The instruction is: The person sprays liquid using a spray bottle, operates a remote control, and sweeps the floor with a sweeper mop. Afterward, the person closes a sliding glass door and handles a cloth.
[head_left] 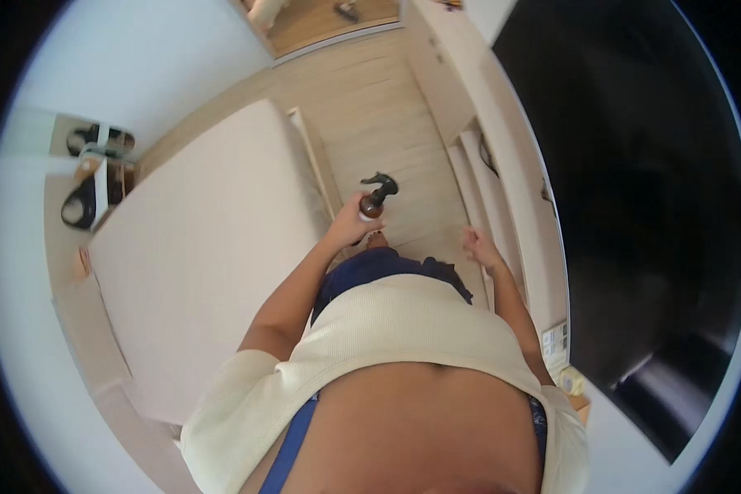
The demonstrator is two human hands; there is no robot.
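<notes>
In the head view a brown spray bottle [371,207] with a black trigger head stands upright in my left hand [351,224]. My fingers wrap round its body, and most of the lower part is hidden by the hand. The black nozzle rises above my grip. To the right, my right hand [479,247] hangs beside the low cabinet with its fingers partly curled. I make out nothing held in it, though the fingers are small and a little blurred.
A bed with a pale sheet [189,247] lies to my left. Along my right runs a long light cabinet [502,156] with open shelves, below a large black television [626,189]. Dark items stand by the headboard [81,202]. Wooden floor [362,99] leads ahead to a mirror [329,25].
</notes>
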